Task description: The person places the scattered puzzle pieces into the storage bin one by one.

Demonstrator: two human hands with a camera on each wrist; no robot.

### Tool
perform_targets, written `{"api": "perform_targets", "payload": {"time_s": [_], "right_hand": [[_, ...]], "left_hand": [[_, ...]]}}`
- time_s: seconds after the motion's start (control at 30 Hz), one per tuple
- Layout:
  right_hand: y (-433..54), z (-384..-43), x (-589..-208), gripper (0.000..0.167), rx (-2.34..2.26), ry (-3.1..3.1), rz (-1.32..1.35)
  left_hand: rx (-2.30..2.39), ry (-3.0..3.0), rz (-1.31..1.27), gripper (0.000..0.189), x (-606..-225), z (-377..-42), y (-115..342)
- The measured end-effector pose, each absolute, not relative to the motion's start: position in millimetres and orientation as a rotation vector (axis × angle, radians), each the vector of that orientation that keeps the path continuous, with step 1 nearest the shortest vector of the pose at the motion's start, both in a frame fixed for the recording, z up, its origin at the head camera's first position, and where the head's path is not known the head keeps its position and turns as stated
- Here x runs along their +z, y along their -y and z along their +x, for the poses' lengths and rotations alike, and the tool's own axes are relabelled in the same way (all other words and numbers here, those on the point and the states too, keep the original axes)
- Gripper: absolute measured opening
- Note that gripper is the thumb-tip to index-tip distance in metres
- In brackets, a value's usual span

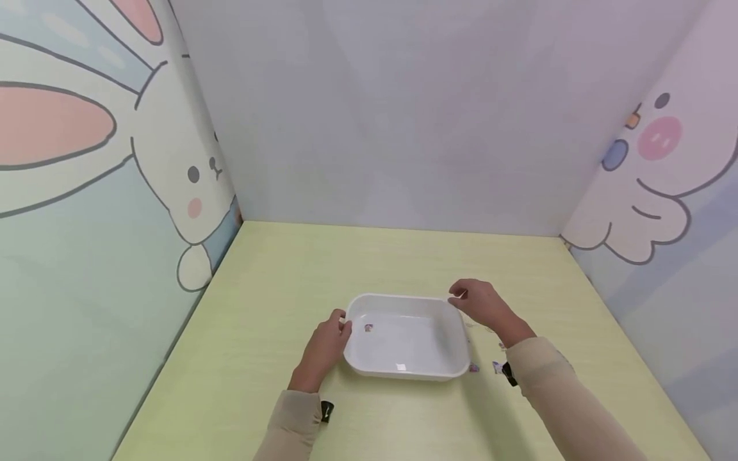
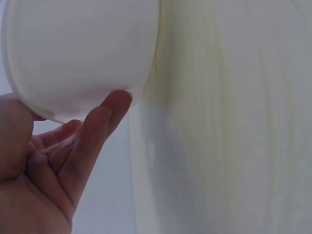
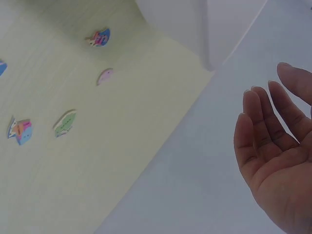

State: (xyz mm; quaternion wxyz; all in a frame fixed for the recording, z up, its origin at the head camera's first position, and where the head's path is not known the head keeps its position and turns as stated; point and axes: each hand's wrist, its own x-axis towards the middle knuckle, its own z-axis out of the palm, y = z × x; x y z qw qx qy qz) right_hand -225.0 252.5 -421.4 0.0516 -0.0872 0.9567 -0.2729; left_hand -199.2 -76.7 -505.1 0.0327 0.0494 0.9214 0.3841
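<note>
A white rectangular basin (image 1: 403, 370) with rounded corners rests on the table, and one small colourful flat piece (image 1: 368, 327) lies inside it near the left end. My left hand (image 1: 326, 346) holds the basin's left end. In the left wrist view, fingertips (image 2: 119, 100) press its outer wall while the thumb is at the rim. Over the far right corner of the basin is my right hand (image 1: 481, 303), fingers relaxed and slightly bent. The right wrist view shows that hand (image 3: 278, 146) apart from the basin, with nothing in its palm.
Several small colourful cut-out pieces lie on the pale yellow table (image 1: 288, 256) right of the basin, among them a blue and pink one (image 3: 100, 37), a green one (image 3: 65, 123) and a pink one (image 3: 105, 76). Cartoon-printed walls, one with a rabbit (image 1: 173, 160), enclose the table.
</note>
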Motion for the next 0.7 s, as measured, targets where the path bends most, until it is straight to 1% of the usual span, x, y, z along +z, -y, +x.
{"api": "perform_targets", "payload": {"time_s": [0.33,0.7], "right_hand": [[-281,-226,-436,0.020,-0.775,-2.992,-0.288],[-295,-225,-454,0.017,-0.766,-2.968,-0.236]], "left_hand": [[1.178,-2.829,0.147,0.034,-504,-198,77],[1.209,-2.821,0.155,0.033,-503,-195,78]]}}
